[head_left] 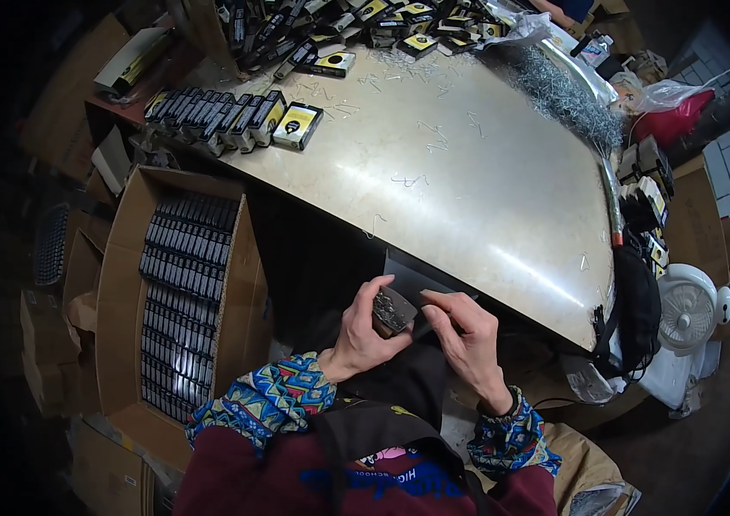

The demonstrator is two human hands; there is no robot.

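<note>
My left hand is closed around a small dark, box-shaped thing; its upturned end looks rough and silvery, and I cannot make out its kind. Just to the right, apart from it, is my right hand, with thumb and forefinger pinched together. Anything between those fingertips is too small to tell. Both hands are in front of the table's near edge, by a dark grey flat panel. Bent metal wires lie scattered on the table.
A row of black-and-yellow boxes stands at the table's left edge, with more boxes heaped behind. Far right is a pile of wires. An open carton of packed boxes stands left, a white fan right.
</note>
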